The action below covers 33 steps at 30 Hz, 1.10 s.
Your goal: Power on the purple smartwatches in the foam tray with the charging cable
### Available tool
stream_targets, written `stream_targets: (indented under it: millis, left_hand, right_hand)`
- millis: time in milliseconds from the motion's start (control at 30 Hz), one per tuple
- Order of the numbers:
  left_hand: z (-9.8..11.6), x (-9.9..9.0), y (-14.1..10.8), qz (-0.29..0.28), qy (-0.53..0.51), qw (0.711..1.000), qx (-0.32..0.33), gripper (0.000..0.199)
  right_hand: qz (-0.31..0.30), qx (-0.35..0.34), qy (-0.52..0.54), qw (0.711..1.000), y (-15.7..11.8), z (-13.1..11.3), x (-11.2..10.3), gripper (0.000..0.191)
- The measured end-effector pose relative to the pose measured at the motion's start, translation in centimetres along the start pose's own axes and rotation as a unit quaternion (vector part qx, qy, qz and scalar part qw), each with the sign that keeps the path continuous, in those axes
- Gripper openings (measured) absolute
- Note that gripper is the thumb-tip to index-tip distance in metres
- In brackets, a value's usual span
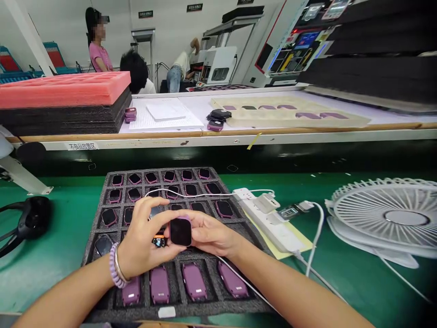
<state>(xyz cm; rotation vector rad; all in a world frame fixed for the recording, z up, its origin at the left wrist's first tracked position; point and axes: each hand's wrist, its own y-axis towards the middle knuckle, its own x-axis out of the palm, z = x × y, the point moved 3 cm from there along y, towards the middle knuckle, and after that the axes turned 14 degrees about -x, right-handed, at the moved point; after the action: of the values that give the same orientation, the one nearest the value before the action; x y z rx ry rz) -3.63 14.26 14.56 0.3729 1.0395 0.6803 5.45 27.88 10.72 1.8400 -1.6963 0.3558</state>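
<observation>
1. The left fingers [150, 213] curl in and the right fingers [201, 228] lie nearly flat, both closed on a black-faced smartwatch [180, 231] with a purple rim, held just above the tray.
2. Under the left hand [141, 241], a small black and orange item [159, 241] shows; what it is, I cannot tell. The right hand [213, 234] lies beside it, and a beaded bracelet [115, 266] circles the left wrist.
3. Both hands and forearms block the tray's middle cells.
4. The grey foam tray [102, 310] holds rows of watches [159, 157]; purple-strapped ones [194, 281] lie nearest the person.
5. A white cable [205, 195] crosses the tray's upper rows towards a power strip [273, 223].
6. A white fan [385, 218] lies to the right, and a headset [32, 223] sits on the green bench mat [58, 273] to the left.
7. Beyond, a stack of foam sheets [64, 89] stands on a far table [307, 109].
</observation>
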Motion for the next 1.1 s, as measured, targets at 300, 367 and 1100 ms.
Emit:
stream_targets:
  millis: [300,367,1100]
  left_hand:
    - [0.14,-0.02,0.05,0.003,-0.003,1.0,0.015,0.04]
    - [0.12,0.01,0.04,-0.002,-0.006,1.0,0.014,0.041]
    - [-0.04,0.23,0.19,-0.013,-0.062,0.996,0.055,0.039]
  right_hand:
    - [-0.017,-0.005,0.025,1.0,-0.29,-0.07,0.13,0.053]
    - [-0.018,0.0,0.027,0.999,-0.33,-0.05,0.14,0.053]
    - [-0.044,-0.017,0.041,0.998,-0.29,0.51,-0.2,0.051]
